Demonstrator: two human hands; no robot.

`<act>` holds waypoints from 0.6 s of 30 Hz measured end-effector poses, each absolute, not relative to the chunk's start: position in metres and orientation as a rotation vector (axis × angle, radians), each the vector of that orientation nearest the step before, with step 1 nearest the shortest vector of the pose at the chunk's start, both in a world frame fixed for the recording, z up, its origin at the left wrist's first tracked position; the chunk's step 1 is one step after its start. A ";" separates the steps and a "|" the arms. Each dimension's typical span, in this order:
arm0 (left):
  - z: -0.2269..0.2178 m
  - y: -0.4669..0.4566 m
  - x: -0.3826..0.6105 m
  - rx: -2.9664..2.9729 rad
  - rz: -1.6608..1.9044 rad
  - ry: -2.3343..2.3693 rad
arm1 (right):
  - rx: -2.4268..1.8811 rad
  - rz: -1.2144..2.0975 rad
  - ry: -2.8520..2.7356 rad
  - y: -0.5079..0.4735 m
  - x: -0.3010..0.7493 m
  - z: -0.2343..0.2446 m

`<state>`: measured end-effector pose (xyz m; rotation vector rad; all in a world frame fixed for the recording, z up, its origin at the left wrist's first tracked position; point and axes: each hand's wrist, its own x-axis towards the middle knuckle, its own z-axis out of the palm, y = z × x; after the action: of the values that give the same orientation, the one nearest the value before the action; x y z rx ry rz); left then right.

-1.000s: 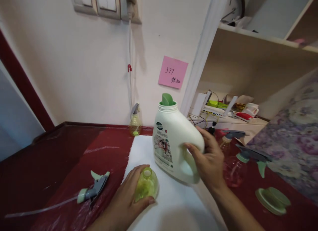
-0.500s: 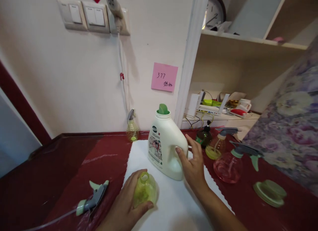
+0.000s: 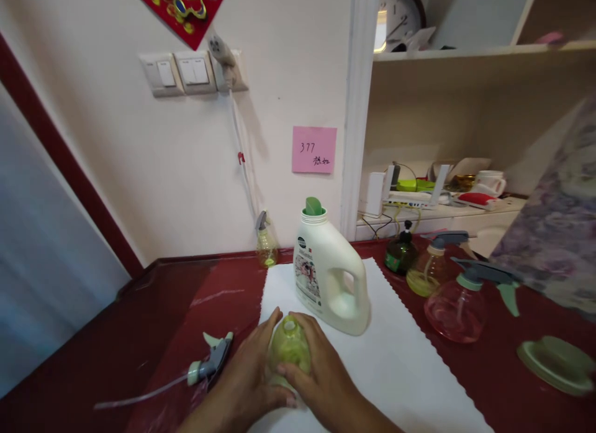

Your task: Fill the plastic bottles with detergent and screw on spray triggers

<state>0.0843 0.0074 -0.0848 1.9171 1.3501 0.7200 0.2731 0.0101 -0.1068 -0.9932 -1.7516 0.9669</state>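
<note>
Cupping a small green bottle (image 3: 289,351) between both hands in the head view, we have our left hand (image 3: 246,377) wrapped on its left side and our right hand (image 3: 321,377) on its right, the fingers of both closed around the body while its open neck points up. It sits on the white mat (image 3: 410,371) laid over the red worktop (image 3: 139,333). Just behind it stands a white jug (image 3: 328,278) with a green spout, uncapped, free of either hand. A trigger sprayer head (image 3: 209,363) with its tube lies left of our left hand. To the right stand a pink spray bottle (image 3: 459,309) and a yellow spray bottle (image 3: 431,271), with a green cap (image 3: 556,363) lying beyond them.
</note>
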 end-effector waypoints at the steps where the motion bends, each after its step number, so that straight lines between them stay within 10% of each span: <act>1: -0.078 0.006 0.075 1.956 0.719 1.394 | -1.015 0.956 -1.760 0.011 0.274 -0.109; 18: -0.080 -0.015 -0.029 2.104 0.181 2.077 | -1.185 0.951 -1.832 0.006 0.273 -0.120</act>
<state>-0.0285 -0.0150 -0.0799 2.1042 2.0768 0.1815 0.2734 0.0058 -0.1204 -1.1847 -1.8320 0.9515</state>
